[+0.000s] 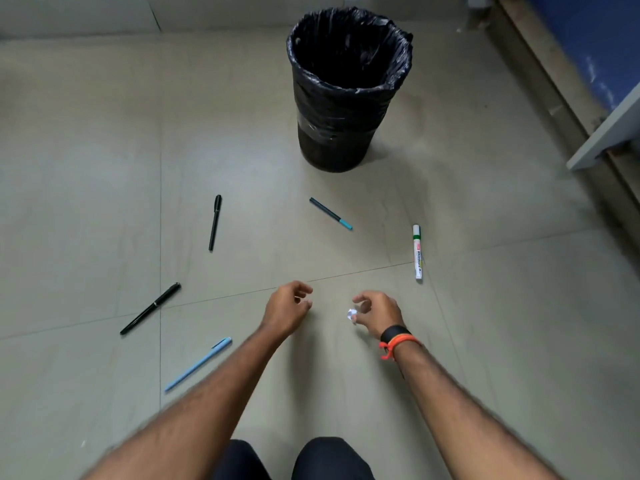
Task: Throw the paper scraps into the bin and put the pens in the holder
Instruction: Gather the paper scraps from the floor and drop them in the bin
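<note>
The right hand [377, 313] pinches a scrap [351, 315] at six o'clock from the bin [332, 126]; the left hand [289, 308] hangs loosely curled, empty. Binning seems the step in hand: the next move calls for a carry to twelve o'clock and a release over the rim.

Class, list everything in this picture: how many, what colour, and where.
bin: one, black, far centre floor
far black pen: one, black, left of centre
near black pen: one, black, far left
teal-tipped pen: one, dark, before the bin
light blue pen: one, near left
marker: one, white, green cap, right
paper scrap: one, white, in right fingertips
left hand: one, loosely curled, holding nothing
right hand: one, pinching the scrap
</note>
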{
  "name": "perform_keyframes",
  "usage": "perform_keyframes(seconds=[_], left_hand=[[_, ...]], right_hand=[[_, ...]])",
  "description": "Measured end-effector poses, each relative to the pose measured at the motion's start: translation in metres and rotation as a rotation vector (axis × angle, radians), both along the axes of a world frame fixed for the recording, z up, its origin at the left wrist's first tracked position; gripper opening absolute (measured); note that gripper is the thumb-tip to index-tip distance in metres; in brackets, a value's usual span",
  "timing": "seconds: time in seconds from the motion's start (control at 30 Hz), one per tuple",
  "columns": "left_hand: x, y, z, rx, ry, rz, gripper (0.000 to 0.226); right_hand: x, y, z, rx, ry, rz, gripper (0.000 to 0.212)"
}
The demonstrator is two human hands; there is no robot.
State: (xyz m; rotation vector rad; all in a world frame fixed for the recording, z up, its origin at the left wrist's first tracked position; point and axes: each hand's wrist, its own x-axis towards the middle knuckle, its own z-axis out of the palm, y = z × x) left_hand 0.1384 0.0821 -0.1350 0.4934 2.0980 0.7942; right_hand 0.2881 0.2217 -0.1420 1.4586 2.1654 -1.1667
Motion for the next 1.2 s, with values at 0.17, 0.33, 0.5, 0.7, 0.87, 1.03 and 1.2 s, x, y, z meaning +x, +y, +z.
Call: perform_keyframes(seconds=[0.17,0.33,0.5,0.7,0.87,1.03,1.2], left_hand=[[0.002,-0.018,-0.012,-0.106,0.115,-0.193,0.024],[-0.005,-0.008,-0.01,-0.042,0.127,-0.199,0.021],[-0.052,0.026,0.037,0.161,0.191,-0.033,0.012],[-0.14,0.09,0.152,0.386,0.378,0.012,0.012],[-0.183,0.12,0.227,0.427,0.466,-0.028,0.012],[-0.197,0.119,0.287,0.431,0.473,-0.038,0.011],[-0.205,0.124,0.369,0.489,0.526,-0.065,0.011]], right_hand=[[0.009,-0.012,-0.017,0.141,0.0,0.103,0.01],[-0.01,-0.008,-0.017,0.124,0.017,0.159,0.017],[-0.081,0.025,0.059,0.227,0.417,-0.027,0.022],[-0.202,0.123,0.185,0.431,0.816,-0.254,0.021],[-0.256,0.165,0.224,0.447,0.624,-0.315,0.02],[-0.247,0.151,0.255,0.244,0.606,-0.47,0.008],[-0.226,0.113,0.342,0.139,0.802,-0.344,0.01]])
